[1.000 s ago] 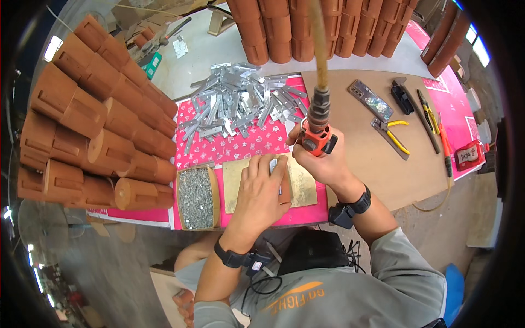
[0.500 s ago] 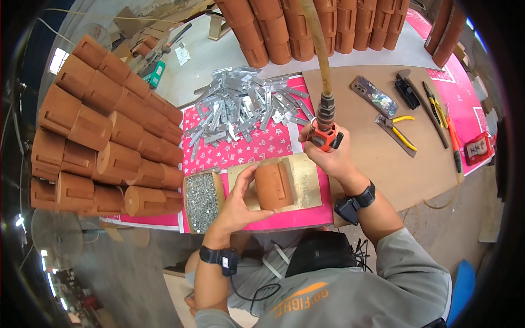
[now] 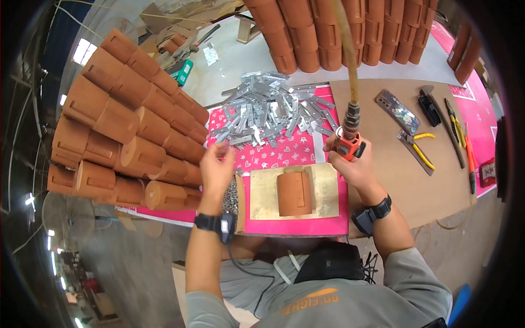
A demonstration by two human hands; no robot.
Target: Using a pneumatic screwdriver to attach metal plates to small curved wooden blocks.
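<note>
A counter (image 3: 232, 54), partly covered in pink, is spread across the scene. Its left side is filled by a stack of terracotta-coloured cylinders (image 3: 117, 117), and its far side is lined by a row of similar cylinders (image 3: 322, 38). To the right a cardboard sheet (image 3: 404, 191) is laid flat; ahead, a pile of metal strips (image 3: 268, 106) is heaped. Near the front edge a brass-coloured plate (image 3: 262, 191) is set, and just left of it a box of small fasteners (image 3: 240, 206) is partly hidden by the left arm. On the plate, touched by neither hand, a ridged terracotta-coloured piece (image 3: 292, 194) is rested. A red hose-fed tool (image 3: 348, 147) is gripped in the right hand (image 3: 358, 164). The fingers of the left hand (image 3: 217, 167) are loosely curled near the box; whether anything is pinched cannot be told. A small-part pick-up seems to be in hand, by which a careful left-hand pinch would be called for, with the tool held clear.
</note>
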